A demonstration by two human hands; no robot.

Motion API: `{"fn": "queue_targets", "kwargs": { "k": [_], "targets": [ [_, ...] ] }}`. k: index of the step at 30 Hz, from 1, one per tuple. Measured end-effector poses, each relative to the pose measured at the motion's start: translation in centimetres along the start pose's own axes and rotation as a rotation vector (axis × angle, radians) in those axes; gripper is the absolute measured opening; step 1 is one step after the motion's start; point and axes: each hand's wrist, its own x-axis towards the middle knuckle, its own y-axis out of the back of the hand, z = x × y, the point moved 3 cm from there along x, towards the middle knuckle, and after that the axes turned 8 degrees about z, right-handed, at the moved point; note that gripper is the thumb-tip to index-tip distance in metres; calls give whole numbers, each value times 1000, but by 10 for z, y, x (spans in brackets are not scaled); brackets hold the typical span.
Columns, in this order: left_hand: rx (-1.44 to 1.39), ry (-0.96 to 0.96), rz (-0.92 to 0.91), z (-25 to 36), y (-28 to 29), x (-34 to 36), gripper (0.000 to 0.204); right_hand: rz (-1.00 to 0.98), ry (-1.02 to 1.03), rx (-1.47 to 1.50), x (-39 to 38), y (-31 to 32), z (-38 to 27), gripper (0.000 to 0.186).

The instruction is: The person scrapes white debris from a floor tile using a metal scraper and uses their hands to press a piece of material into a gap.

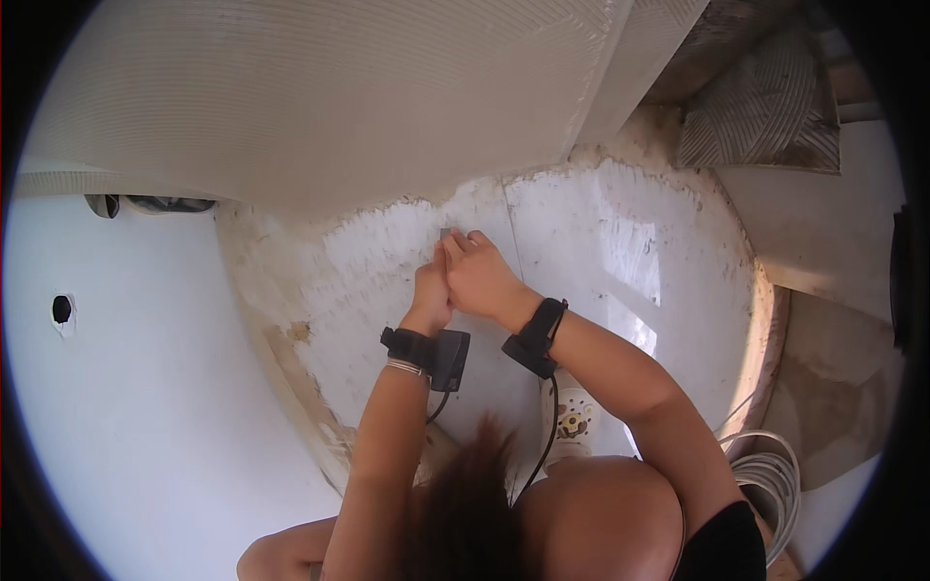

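Observation:
My left hand (433,293) and my right hand (481,278) are pressed together, closed, above the middle of the white, smeared floor (387,257). A small flat grey piece (446,233) shows at the fingertips of my right hand, and most of it is hidden. The fingers of my left hand lie against the right hand, and what they hold, if anything, cannot be seen. Both wrists wear black straps with dark box-shaped devices and cables. Just beyond the hands stands a large beige surface (339,107) with combed ridges.
A white wall (126,378) with a dark round hole (63,309) rises at left. Behind my right forearm is a white container (572,421) with a spotted pattern. A pale coiled hose (775,484) lies at lower right; a ridged grey panel (765,111) is at far right.

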Motion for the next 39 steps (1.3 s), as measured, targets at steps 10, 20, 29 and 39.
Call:
{"fn": "queue_targets", "kwargs": {
  "k": [10,20,29,39],
  "targets": [
    [-29,-18,-18,-8,-9,1,50,-79,-71,20,-13,-4,1,40],
    [-74,-24,-75,7,-9,13,50,-139,-91,14,11,-3,8,45],
    [90,15,-25,20,-4,20,49,-56,-99,87,20,1,14,45],
    [128,-18,-62,-2,-14,-10,51,-127,-119,1,-15,0,5,47]
  ]
}}
